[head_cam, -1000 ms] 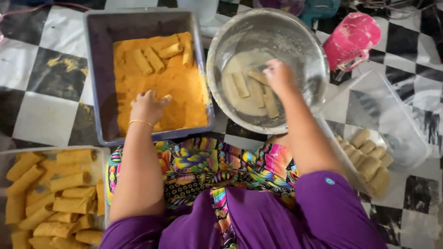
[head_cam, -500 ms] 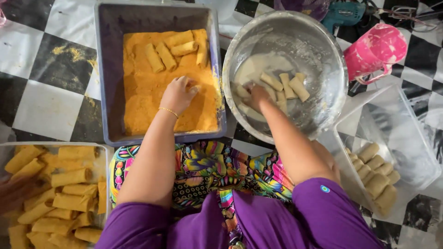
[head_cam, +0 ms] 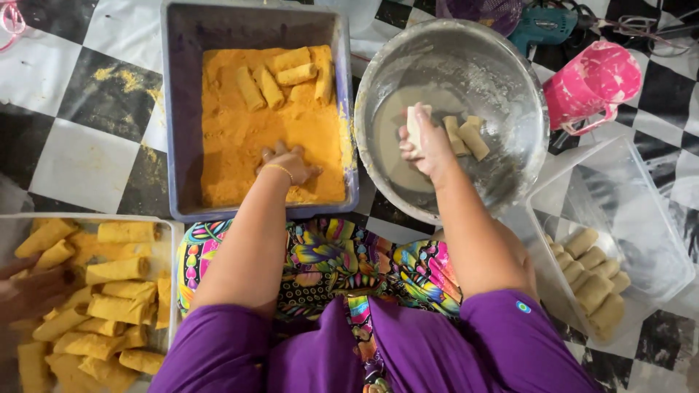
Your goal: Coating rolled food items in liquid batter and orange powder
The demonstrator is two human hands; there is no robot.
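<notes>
My left hand (head_cam: 290,164) presses down into orange breadcrumbs inside a grey-blue rectangular tray (head_cam: 182,109), fingers buried in the crumbs. Several crumb-coated rolls (head_cam: 280,76) lie at the tray's far end. My right hand (head_cam: 422,145) is over a metal bowl (head_cam: 510,80) of pale batter and grips a battered roll (head_cam: 413,122) lifted out of it. Two more rolls (head_cam: 466,135) sit in the batter beside that hand.
A tray of coated yellow rolls (head_cam: 87,291) lies at the lower left, with another person's hand (head_cam: 29,291) on it. A clear plastic box (head_cam: 641,240) at the right holds plain rolls (head_cam: 590,276). A pink jug (head_cam: 590,84) stands past the bowl. The floor cloth is black-and-white chequered.
My right hand has closed on a roll and raised it from the batter. My left hand has pushed lower into the crumbs near the tray's front.
</notes>
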